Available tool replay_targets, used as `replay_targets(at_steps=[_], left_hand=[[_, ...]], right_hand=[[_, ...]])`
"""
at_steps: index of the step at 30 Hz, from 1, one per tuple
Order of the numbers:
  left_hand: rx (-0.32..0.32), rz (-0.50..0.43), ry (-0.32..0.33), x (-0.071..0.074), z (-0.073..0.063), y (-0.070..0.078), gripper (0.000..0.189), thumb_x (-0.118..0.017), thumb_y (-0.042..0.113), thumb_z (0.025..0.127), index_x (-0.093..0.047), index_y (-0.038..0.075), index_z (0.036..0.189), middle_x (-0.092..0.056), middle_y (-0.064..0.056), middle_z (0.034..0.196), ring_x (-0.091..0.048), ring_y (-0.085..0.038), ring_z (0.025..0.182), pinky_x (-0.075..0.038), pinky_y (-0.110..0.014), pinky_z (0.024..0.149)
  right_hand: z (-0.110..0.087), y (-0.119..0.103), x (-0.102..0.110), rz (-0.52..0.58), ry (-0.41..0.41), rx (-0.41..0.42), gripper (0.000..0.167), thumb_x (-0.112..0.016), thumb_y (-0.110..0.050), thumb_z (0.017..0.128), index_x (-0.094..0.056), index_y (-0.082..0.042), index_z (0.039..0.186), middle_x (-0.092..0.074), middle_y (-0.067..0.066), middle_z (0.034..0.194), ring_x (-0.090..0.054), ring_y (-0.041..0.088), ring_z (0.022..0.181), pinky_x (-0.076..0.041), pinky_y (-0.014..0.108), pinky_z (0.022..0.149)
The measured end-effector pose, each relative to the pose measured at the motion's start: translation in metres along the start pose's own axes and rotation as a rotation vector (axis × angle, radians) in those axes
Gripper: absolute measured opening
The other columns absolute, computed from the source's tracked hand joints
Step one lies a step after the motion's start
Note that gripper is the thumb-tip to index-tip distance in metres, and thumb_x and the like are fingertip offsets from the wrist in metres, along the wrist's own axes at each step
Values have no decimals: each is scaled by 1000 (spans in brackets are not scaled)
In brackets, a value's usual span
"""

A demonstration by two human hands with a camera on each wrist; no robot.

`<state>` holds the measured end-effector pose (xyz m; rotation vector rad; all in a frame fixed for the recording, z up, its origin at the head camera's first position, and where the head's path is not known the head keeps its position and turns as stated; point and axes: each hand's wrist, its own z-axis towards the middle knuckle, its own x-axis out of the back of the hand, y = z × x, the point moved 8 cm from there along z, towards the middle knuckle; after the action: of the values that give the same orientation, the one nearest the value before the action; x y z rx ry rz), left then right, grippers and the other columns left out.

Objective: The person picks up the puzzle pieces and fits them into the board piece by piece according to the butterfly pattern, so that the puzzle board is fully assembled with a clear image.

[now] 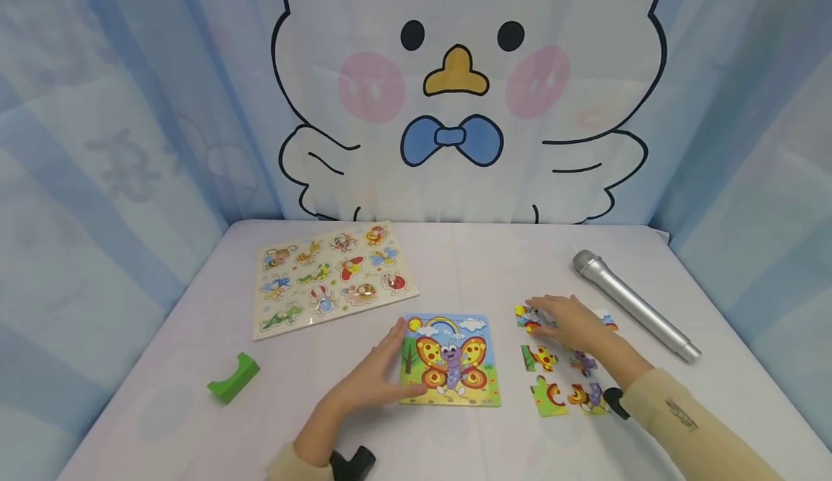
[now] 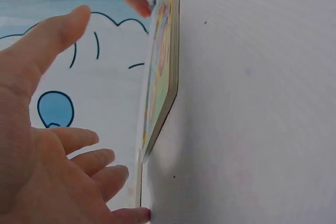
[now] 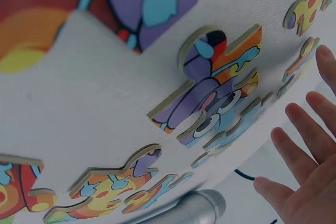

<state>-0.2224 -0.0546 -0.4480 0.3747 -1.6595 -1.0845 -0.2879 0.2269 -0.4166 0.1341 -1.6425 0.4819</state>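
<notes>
The butterfly board (image 1: 450, 360) lies flat, centre stage on the white tabletop (image 1: 468, 445), and the left hand (image 1: 367, 380) is right at its left edge, fingers and thumb spread, gripping nothing. Over to the right, loose puzzle pieces (image 1: 544, 358) sit in rough rows, and there's the right hand (image 1: 575, 323) above the far ones, fingers apart, nothing clamped; whether a fingertip touches a piece, I cannot tell. Beyond them a silver microphone (image 1: 640, 310) lies aslant; back left, an insect board (image 1: 333, 280), and nearer, a green notched block (image 1: 235, 381). Behind hangs a pale curtain (image 1: 455, 199) with a big cartoon bird (image 1: 456, 76), blue-and-white drapes (image 1: 130, 141) closing both sides.
</notes>
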Motion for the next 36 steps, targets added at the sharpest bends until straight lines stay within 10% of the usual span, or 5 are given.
replay_targets(at_steps=[23, 36], left_hand=[[32, 156, -119, -10, 7, -8, 110, -84, 32, 60, -21, -4, 142, -12, -13, 151, -15, -30, 137, -2, -51, 111], [87, 218, -112, -8, 6, -7, 108, -83, 37, 60, -24, -2, 142, -15, -12, 151, -16, -29, 137, -7, -51, 111]], right_hand=[[12, 18, -5, 93, 6, -46, 44, -73, -20, 76, -61, -1, 115, -59, 20, 114, -52, 39, 108, -42, 54, 91], [14, -13, 2, 157, 23, 42, 42, -72, -20, 78, -62, 0, 113, -62, 14, 110, -53, 36, 107, -42, 51, 93]])
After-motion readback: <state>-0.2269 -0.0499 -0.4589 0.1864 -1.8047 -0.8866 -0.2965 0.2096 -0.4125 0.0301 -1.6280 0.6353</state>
